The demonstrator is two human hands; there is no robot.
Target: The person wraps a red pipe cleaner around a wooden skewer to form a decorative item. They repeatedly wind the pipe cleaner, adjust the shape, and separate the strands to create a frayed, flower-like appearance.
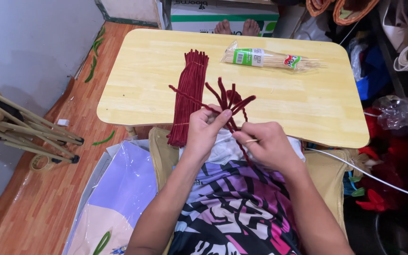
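Observation:
My left hand [205, 127] pinches a cluster of dark red pipe cleaners [227, 100] at its base, their ends fanning upward over the near edge of the small wooden table [308, 108]. My right hand [267, 144] grips a strand of the same cluster just to the right and below, a ring on one finger. A thick bundle of straight dark red pipe cleaners [190, 92] lies on the table to the left of my hands, its lower end hanging over the edge. A clear packet of wooden skewers [272, 60] lies at the table's far side.
A folded wooden stand [29, 130] and a tape roll [41, 162] are on the floor at left. Green strips [92, 66] lie scattered there. Plastic sheets [119, 189] lie beside my lap. A cardboard box [223, 16] and another person's bare feet [237, 27] are beyond the table. Red flowers [378, 198] and a white cable [369, 177] sit at right.

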